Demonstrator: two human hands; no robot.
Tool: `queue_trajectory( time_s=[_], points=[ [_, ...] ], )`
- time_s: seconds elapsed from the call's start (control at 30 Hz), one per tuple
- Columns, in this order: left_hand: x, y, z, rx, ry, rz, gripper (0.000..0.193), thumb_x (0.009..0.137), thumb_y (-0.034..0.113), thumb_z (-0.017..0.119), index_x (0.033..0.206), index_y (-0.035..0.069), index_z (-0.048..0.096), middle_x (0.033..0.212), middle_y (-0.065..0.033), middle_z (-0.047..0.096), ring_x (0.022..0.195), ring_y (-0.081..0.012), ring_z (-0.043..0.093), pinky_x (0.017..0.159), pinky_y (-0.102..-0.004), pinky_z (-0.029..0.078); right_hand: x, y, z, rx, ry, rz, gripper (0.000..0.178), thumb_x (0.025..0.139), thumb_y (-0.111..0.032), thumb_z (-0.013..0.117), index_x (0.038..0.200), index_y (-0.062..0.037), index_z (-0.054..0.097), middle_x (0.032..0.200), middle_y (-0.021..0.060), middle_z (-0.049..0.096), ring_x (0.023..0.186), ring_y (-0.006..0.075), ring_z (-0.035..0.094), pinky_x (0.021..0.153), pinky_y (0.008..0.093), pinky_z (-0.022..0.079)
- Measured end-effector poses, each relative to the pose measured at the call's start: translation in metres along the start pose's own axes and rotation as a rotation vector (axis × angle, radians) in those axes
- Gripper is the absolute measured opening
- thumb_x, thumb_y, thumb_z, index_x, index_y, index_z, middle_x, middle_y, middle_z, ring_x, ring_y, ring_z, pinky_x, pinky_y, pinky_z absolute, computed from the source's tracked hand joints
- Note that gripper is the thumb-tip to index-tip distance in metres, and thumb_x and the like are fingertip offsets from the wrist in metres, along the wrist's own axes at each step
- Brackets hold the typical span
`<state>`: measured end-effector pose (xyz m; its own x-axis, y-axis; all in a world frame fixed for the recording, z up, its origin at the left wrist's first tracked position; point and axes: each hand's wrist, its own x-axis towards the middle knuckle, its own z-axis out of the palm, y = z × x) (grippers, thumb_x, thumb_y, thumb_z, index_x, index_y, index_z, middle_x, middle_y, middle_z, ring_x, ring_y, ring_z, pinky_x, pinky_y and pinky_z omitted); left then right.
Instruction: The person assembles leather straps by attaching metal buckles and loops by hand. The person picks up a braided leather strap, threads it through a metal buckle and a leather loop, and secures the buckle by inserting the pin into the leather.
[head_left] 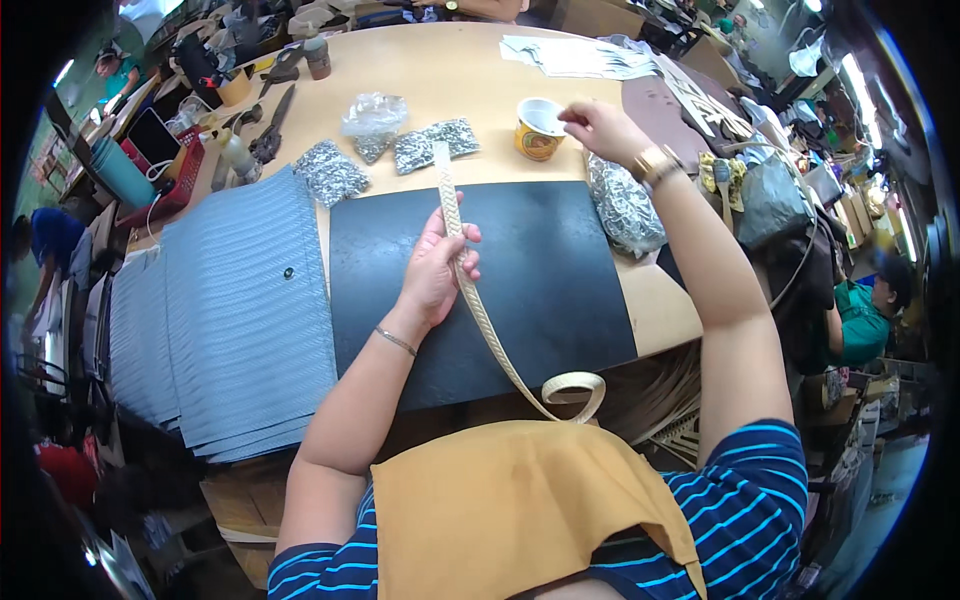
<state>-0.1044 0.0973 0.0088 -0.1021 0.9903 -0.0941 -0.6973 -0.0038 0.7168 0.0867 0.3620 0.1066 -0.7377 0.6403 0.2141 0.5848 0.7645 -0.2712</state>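
Note:
My left hand (436, 262) is closed around a cream braided-pattern strap (486, 322). The strap's flat end points up and away from me, and its other end curls into a loop by the table's front edge. Under that hand lies a black mat (540, 270). My right hand (603, 130) is raised at the right rim of a small yellow tub (538, 140) with a white inside. Its fingertips are pinched together; whatever is between them is too small to make out.
Bags of small metal pieces (332, 174) lie beyond the mat, with a larger bag (625, 205) at its right. Grey-blue textured sheets (240, 300) are stacked at left. White papers (580, 56) lie at the far right. Other people work around the room.

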Motion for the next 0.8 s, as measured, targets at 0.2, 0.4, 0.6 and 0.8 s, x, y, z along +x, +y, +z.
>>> queue_trajectory(
  time_s=[0.2, 0.4, 0.6, 0.8],
  points=[
    [-0.004, 0.005, 0.009, -0.174, -0.015, -0.033, 0.045, 0.103, 0.023, 0.040, 0.146, 0.012, 0.032, 0.086, 0.0006, 0.046, 0.061, -0.0080, 0.041, 0.060, -0.0235, 0.041, 0.085, 0.047, 0.049, -0.291, -0.256, 0.209, 0.029, 0.082, -0.023, 0.065, 0.109, -0.0158, 0.071, 0.106, 0.0118, 0.071, 0.098, 0.0264, 0.068, 0.088, 0.0368, 0.052],
    [-0.001, 0.000, -0.001, -0.052, 0.076, 0.059, 0.033, 0.098, 0.025, 0.058, 0.123, 0.004, 0.053, 0.082, 0.0026, 0.050, 0.060, -0.0041, 0.043, 0.055, -0.0182, 0.039, 0.096, 0.021, 0.058, -0.350, -0.620, 0.364, 0.043, 0.068, -0.021, 0.076, 0.110, -0.0166, 0.071, 0.108, 0.0115, 0.070, 0.096, 0.0259, 0.068, 0.082, 0.0382, 0.055],
    [-0.001, -0.003, 0.005, 0.259, 0.209, 0.105, 0.025, 0.092, 0.014, 0.066, 0.111, 0.002, 0.055, 0.092, -0.0061, 0.067, 0.051, -0.0023, 0.048, 0.043, -0.0161, 0.038, 0.076, 0.033, 0.068, -0.292, -0.599, 0.204, 0.037, 0.070, -0.026, 0.077, 0.102, -0.0088, 0.071, 0.094, 0.0118, 0.072, 0.083, 0.0241, 0.070, 0.071, 0.0355, 0.056],
    [-0.002, -0.008, 0.007, 0.374, 0.196, 0.147, 0.029, 0.092, 0.013, 0.066, 0.114, 0.000, 0.054, 0.092, -0.0068, 0.066, 0.050, -0.0018, 0.048, 0.043, -0.0161, 0.037, 0.062, 0.037, 0.066, -0.101, -0.519, 0.174, 0.025, 0.069, -0.026, 0.077, 0.089, -0.0113, 0.072, 0.084, 0.0087, 0.071, 0.080, 0.0215, 0.068, 0.070, 0.0348, 0.055]
  ],
)
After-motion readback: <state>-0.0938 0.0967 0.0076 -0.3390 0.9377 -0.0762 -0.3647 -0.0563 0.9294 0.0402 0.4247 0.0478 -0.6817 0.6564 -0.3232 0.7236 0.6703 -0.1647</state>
